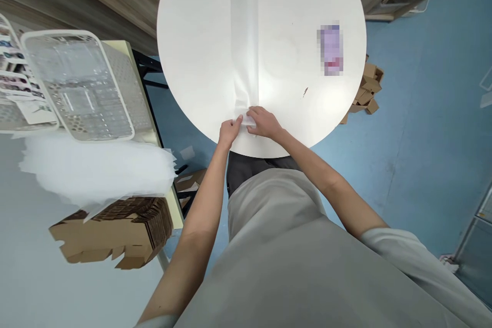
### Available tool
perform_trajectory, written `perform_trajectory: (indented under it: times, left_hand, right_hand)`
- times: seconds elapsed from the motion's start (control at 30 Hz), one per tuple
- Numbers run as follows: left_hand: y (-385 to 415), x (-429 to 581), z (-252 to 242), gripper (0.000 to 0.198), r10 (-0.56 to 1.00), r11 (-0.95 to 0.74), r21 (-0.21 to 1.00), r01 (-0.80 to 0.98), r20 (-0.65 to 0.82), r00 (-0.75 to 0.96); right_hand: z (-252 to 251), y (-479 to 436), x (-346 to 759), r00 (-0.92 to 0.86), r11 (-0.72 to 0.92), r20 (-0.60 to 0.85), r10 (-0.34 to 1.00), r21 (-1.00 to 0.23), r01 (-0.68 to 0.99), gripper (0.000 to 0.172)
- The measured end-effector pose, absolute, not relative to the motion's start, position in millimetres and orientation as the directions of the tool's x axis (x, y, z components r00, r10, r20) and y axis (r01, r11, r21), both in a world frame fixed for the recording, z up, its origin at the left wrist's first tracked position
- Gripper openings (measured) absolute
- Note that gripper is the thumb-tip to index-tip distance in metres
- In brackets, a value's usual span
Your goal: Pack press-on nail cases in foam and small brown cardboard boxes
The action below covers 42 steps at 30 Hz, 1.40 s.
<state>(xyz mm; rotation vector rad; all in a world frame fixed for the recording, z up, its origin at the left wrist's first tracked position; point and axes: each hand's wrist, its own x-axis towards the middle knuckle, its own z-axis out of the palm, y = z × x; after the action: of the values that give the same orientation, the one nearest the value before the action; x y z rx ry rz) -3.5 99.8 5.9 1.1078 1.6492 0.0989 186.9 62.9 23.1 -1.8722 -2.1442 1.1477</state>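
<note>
Blue floor surrounds a round white bench (192, 36) seen from above, with wood-panelled walls behind it. A long strip of thin white film (245, 36) lies straight across the bench, from its far edge to the near edge, where the person stands in a grey shirt.

Both hands meet at the near end of the strip, just inside the bench rim. The left hand (229, 132) has its fingers (237, 121) pinched on the corner of the film. The right hand (264, 122) is touching it from the other side, its fingers curled and clenched over the same crumpled end. The film is creased there and lies flat farther up.

To the right on the round bench sits a small purple object (331, 48). It is blurred out, so no label can be read. A short brown mark (305, 91) shows between it and the hands. Small brown cartons (367, 89) lie on the floor beside the right rim.

At the left is a side bench (126, 54) carrying a white perforated basket (82, 84) with clear plastic trays (73, 61) in it. Beside the basket are printed cards (15, 82), whose writing is too small to read. Nearer the person lie a loose stack of white sheets (100, 169) and, under its near edge, a bundle of flattened cardboard boxes (115, 233). No print shows on the boxes.
</note>
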Motion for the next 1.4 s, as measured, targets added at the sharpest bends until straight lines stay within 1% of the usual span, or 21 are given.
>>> perform_trajectory:
  times: [0.1, 0.13, 0.17, 0.27, 0.3, 0.37, 0.43, 0.5, 0.57, 0.6, 0.67, 0.73, 0.8, 0.87, 0.93, 1.07, 1.13, 1.27, 1.4]
  left_hand:
    - [97, 0, 5, 0.042, 0.656, 0.662, 0.600, 0.449, -0.754, 0.041]
    - [95, 2, 5, 0.040, 0.645, 0.691, 0.604, 0.398, -0.763, 0.037]
    - [93, 3, 6, 0.039, 0.635, 0.715, 0.604, 0.352, -0.772, 0.033]
    - [87, 5, 7, 0.038, 0.600, 0.769, 0.584, 0.261, -0.800, 0.021]
    - [86, 5, 7, 0.038, 0.588, 0.780, 0.573, 0.251, -0.809, 0.022]
    - [85, 3, 7, 0.036, 0.570, 0.787, 0.558, 0.264, -0.821, 0.036]
    - [84, 0, 6, 0.036, 0.574, 0.765, 0.562, 0.314, -0.817, 0.061]
    - [85, -4, 6, 0.037, 0.598, 0.709, 0.579, 0.402, -0.796, 0.091]
    - [86, -8, 10, 0.036, 0.646, 0.603, 0.588, 0.540, -0.756, 0.103]
    - [87, -8, 13, 0.036, 0.689, 0.526, 0.588, 0.614, -0.718, 0.097]
    - [90, -6, 20, 0.044, 0.805, 0.322, 0.602, 0.731, -0.580, 0.124]
    - [95, 2, 25, 0.054, 0.866, 0.070, 0.655, 0.752, -0.414, 0.280]
    - [101, 12, 27, 0.056, 0.802, -0.154, 0.720, 0.677, -0.309, 0.511]
    - [107, 20, 24, 0.056, 0.689, -0.262, 0.748, 0.609, -0.297, 0.661]
    - [111, 20, 18, 0.058, 0.645, -0.275, 0.745, 0.607, -0.326, 0.691]
    - [109, -1, 9, 0.062, 0.671, -0.203, 0.756, 0.622, -0.355, 0.651]
    - [107, -14, 7, 0.065, 0.671, -0.169, 0.771, 0.614, -0.366, 0.645]
    - [107, -29, 7, 0.070, 0.651, -0.102, 0.771, 0.629, -0.427, 0.628]
    - [109, -29, 14, 0.073, 0.644, -0.113, 0.740, 0.664, -0.454, 0.615]
  right_hand:
    - [22, 59, 193, -0.273, -0.005, -0.387, 0.881, -0.584, 0.812, 0.047]
    - [21, 55, 195, -0.290, 0.013, -0.376, 0.880, -0.592, 0.806, 0.051]
    - [21, 51, 197, -0.315, 0.039, -0.361, 0.878, -0.602, 0.797, 0.058]
    - [20, 37, 203, -0.414, 0.135, -0.306, 0.857, -0.643, 0.754, 0.087]
    - [20, 33, 205, -0.432, 0.153, -0.293, 0.853, -0.650, 0.744, 0.092]
    - [18, 27, 205, -0.426, 0.154, -0.287, 0.858, -0.647, 0.747, 0.087]
    - [13, 24, 204, -0.393, 0.131, -0.299, 0.870, -0.628, 0.767, 0.081]
    - [7, 24, 202, -0.375, 0.115, -0.317, 0.871, -0.611, 0.783, 0.081]
    - [2, 23, 202, -0.381, 0.120, -0.326, 0.865, -0.602, 0.789, 0.081]
    - [0, 23, 202, -0.383, 0.125, -0.326, 0.864, -0.599, 0.791, 0.081]
    - [-3, 23, 203, -0.387, 0.135, -0.318, 0.865, -0.595, 0.792, 0.081]
    - [-5, 23, 204, -0.387, 0.139, -0.309, 0.869, -0.598, 0.789, 0.080]
    - [-7, 24, 205, -0.391, 0.134, -0.312, 0.866, -0.608, 0.782, 0.077]
    - [-7, 26, 206, -0.397, 0.125, -0.324, 0.859, -0.618, 0.776, 0.076]
    - [-5, 28, 208, -0.402, 0.119, -0.335, 0.852, -0.625, 0.772, 0.077]
    - [2, 28, 210, -0.395, 0.101, -0.343, 0.852, -0.633, 0.768, 0.086]
    - [5, 29, 212, -0.389, 0.087, -0.349, 0.852, -0.639, 0.764, 0.087]
    - [10, 36, 218, -0.375, 0.033, -0.370, 0.850, -0.672, 0.739, 0.075]
    - [19, 49, 223, -0.357, -0.007, -0.370, 0.858, -0.703, 0.711, 0.058]
